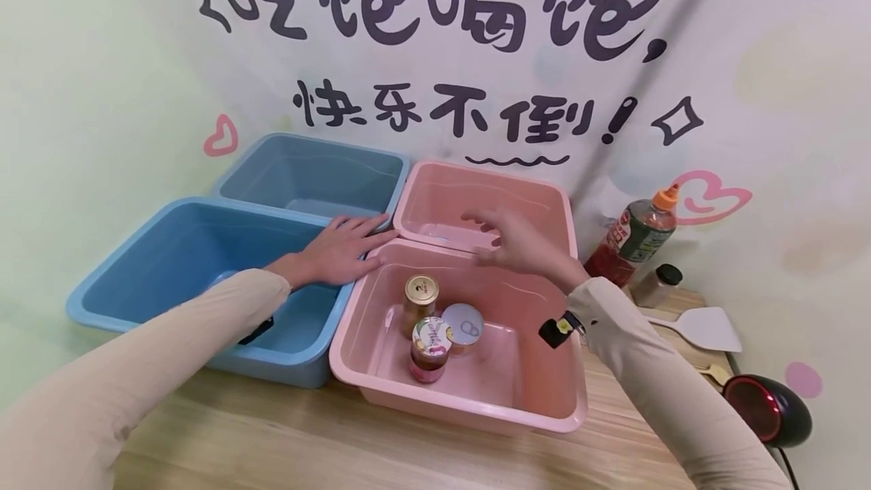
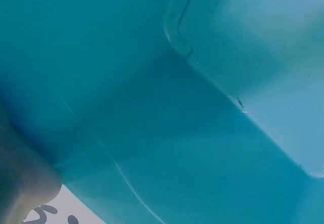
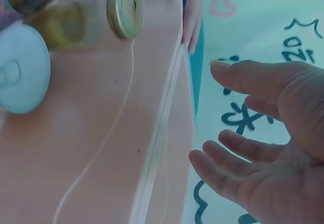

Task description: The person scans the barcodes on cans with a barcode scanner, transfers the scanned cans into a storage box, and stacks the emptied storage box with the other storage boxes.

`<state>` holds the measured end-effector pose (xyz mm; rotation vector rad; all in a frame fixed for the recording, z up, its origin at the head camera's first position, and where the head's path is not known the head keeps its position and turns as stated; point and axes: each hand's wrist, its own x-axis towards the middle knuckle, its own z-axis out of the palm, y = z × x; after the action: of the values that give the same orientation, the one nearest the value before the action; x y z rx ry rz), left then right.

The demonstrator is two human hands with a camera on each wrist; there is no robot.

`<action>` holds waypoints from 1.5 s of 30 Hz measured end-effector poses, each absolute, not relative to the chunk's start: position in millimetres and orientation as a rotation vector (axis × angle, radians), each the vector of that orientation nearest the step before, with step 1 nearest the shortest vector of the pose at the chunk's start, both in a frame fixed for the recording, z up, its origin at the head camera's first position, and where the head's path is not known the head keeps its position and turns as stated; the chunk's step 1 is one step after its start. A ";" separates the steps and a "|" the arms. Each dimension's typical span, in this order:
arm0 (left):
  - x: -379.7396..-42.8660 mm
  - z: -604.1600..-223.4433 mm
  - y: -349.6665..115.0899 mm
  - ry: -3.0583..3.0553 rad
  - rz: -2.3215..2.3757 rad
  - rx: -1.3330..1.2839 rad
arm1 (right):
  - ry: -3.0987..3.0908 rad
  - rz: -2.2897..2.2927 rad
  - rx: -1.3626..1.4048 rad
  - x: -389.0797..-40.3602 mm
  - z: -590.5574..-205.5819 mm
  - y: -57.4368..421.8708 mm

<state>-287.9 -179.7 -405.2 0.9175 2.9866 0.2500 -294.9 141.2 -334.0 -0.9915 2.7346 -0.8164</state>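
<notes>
My left hand [image 1: 338, 250] lies with fingers extended over the rims where the blue bins and pink bins meet. In the air above the rims between the two pink bins, my right hand [image 1: 513, 239] has thumb and fingers spread, nothing between them. Below it, the front pink bin [image 1: 469, 408] holds a gold-lidded jar [image 1: 421, 299], a jar with a patterned lid [image 1: 431, 346] and a pull-tab can [image 1: 464, 326]. The right wrist view shows the same can [image 3: 23, 70] and gold lid [image 3: 124, 11] apart from the hand [image 3: 283, 143].
The front blue bin [image 1: 204, 348] and back blue bin [image 1: 313, 145] stand at left; the back pink bin [image 1: 486, 175] is against the wall. At right are an orange-capped bottle [image 1: 636, 237], a black-capped jar [image 1: 658, 285], a white spatula [image 1: 701, 327] and a black-red device [image 1: 767, 409].
</notes>
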 end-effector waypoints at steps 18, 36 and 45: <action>-286.7 -404.6 -181.7 2.995 0.254 0.920 | 2.454 -0.716 -1.145 -248.5 -361.5 148.2; -286.0 -404.9 -180.9 2.997 0.259 0.927 | 2.466 -0.316 -1.158 -251.9 -406.4 135.5; -287.6 -405.6 -181.0 2.996 0.264 0.925 | 2.500 -0.226 -1.002 -251.8 -425.6 125.6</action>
<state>-287.6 -181.0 -405.6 0.9254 2.9956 0.2640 -251.8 125.6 -425.6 -1.0023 2.5000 -0.2257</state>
